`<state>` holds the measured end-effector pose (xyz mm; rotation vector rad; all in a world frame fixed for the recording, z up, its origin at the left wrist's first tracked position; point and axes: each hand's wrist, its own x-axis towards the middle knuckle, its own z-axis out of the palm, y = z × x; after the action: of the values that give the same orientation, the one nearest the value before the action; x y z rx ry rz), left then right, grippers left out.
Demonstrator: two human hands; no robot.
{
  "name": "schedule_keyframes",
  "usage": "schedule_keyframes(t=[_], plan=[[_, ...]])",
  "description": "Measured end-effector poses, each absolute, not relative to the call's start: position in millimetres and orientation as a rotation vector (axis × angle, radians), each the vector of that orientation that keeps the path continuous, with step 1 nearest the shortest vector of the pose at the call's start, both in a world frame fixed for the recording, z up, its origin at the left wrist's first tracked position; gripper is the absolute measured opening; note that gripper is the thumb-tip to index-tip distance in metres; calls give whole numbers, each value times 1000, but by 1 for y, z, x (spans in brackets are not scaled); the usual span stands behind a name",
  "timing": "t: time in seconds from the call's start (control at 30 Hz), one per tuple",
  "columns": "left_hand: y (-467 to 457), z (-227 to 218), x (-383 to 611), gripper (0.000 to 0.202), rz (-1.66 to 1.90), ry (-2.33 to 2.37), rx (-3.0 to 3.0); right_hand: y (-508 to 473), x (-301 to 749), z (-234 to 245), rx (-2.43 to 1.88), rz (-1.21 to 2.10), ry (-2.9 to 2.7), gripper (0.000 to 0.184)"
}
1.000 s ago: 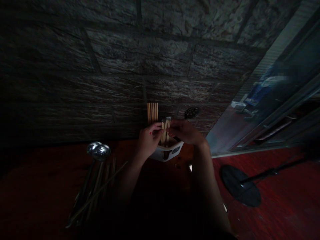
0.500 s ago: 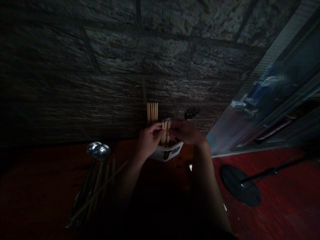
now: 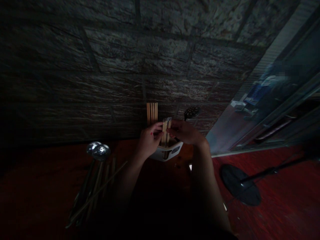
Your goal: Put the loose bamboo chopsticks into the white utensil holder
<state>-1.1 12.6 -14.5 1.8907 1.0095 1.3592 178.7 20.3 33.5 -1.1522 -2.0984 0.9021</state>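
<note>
Head view: hands [image 3: 147, 141] [image 3: 185, 131] apparently grip chopsticks [image 3: 165, 133] inside holder [image 3: 172, 152].

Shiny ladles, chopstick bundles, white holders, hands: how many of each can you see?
shiny ladles: 2
chopstick bundles: 2
white holder: 1
hands: 2
Total: 7

Dark red tabletop [image 3: 37, 186]: white holder [image 3: 166, 154] by wall [image 3: 100, 66]; ladles [image 3: 98, 150], probably loose chopsticks [image 3: 105, 186] lying left.
</note>
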Motion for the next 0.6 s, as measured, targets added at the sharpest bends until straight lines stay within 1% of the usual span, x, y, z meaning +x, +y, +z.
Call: schedule_keyframes(t=[0.33, 0.6], plan=[[14, -17, -2, 34, 1330, 1029, 1944, 24, 182, 31, -1180, 909, -2087, 23], [13, -14, -1, 26, 1330, 999, 1891, 21, 182, 36, -1220, 919, -2112, 24]])
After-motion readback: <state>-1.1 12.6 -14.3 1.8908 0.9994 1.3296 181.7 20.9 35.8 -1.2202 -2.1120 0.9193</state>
